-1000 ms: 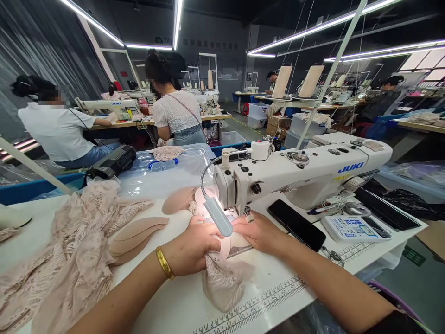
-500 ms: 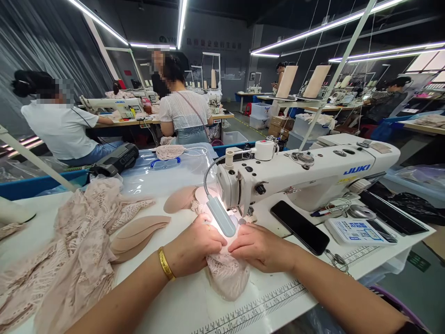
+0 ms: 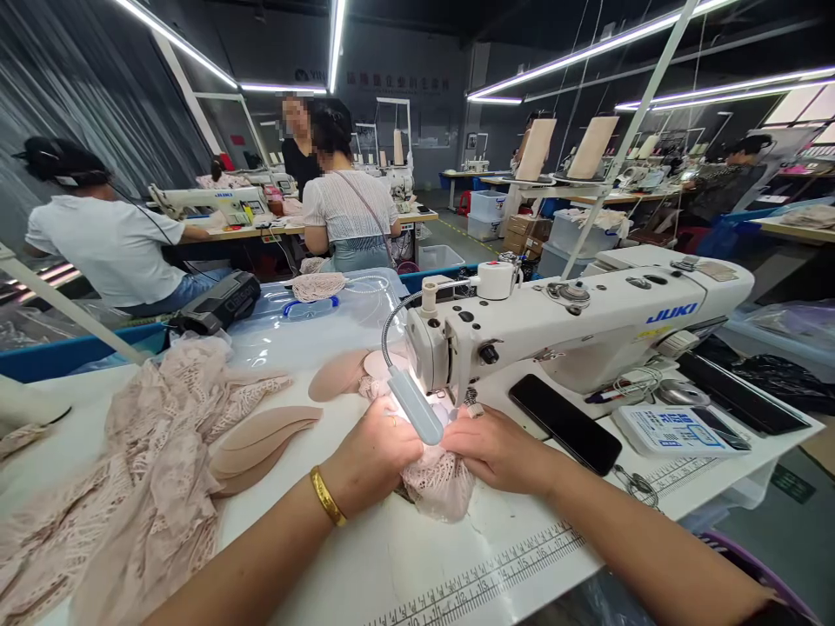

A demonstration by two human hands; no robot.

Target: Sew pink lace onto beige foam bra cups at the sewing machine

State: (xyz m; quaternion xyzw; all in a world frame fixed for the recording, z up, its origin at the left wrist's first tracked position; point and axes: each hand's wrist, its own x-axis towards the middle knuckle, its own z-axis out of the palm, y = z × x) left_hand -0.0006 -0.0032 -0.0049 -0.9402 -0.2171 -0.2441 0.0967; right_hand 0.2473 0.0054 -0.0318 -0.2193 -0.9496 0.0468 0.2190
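Pale pink lace fabric [image 3: 444, 487] lies under the needle end of a white sewing machine [image 3: 574, 304], its near end bunched toward me. My left hand [image 3: 382, 448] grips the fabric from the left, fingers closed, with a gold bangle on the wrist. From the right, my right hand [image 3: 492, 448] pinches the same fabric near the presser foot. A grey lamp head [image 3: 416, 406] on a bendy neck lights the spot and hides part of the fabric and the needle area. Just beyond, a beige foam cup [image 3: 336, 376] rests on the table.
Left on the table are a heap of pink lace [image 3: 156, 435] and stacked beige cups [image 3: 261, 443]. A black phone [image 3: 564, 423] and a white box [image 3: 678, 430] lie right. A ruler strip [image 3: 483, 591] runs along the front edge. Co-workers [image 3: 349, 204] sit at machines beyond.
Both hands and the fabric have shifted slightly away from me toward the machine. The bunched near end of the lace reaches less far toward the table's front edge.
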